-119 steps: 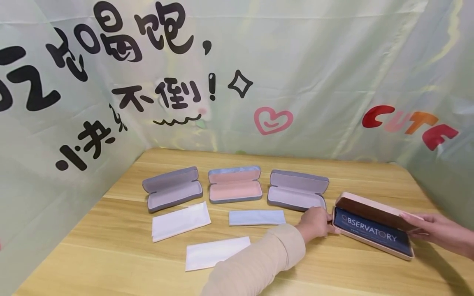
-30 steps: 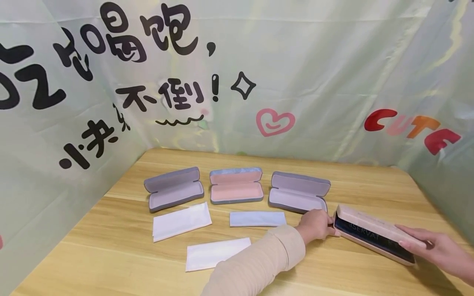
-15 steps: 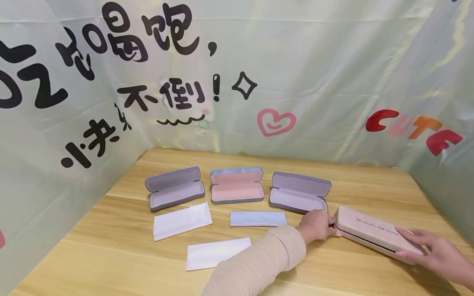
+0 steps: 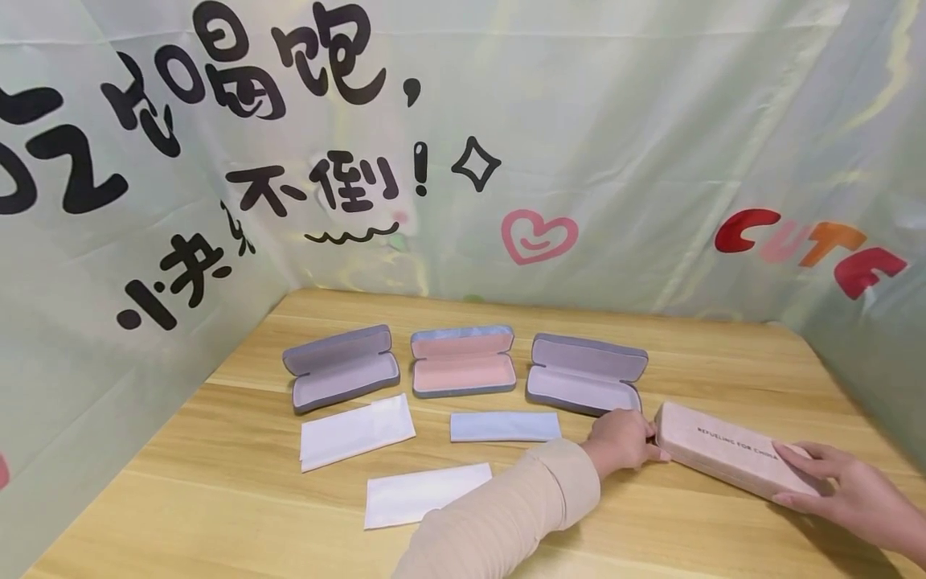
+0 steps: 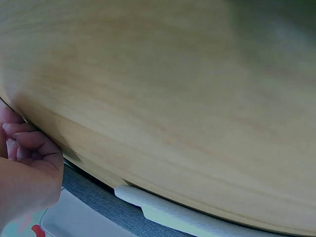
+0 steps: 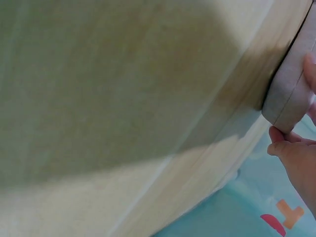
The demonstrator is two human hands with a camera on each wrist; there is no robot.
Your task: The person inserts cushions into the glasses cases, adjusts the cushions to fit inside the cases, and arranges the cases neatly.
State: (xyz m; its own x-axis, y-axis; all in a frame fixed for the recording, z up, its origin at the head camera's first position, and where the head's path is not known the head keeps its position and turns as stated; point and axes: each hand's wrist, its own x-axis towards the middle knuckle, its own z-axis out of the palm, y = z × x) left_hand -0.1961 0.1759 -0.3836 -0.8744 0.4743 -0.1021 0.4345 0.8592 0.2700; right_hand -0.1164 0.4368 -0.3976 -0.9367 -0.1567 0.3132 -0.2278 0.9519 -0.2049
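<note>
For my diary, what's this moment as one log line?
pink case: closed; left hand: holds left end; right hand: grips right end; other three cases: open

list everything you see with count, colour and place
closed case: 1, pale pink, table's right side
outer open cases: 2, grey, back row's ends
middle open case: 1, blue, pink-lined, between them
wide cloths: 2, white, left and front centre
narrow cloth: 1, pale blue, table centre
table: 1, light wood, beneath these
backdrop: 1, pale green, behind
symbols: several, black, backdrop left to centre
heart: 1, pink, backdrop centre
CUTE lettering: 1, red-pink-orange, backdrop right
sleeve: 1, beige, left arm
left grip: 1, bare, closed case's left end
right grip: 1, bare, its right end
</note>
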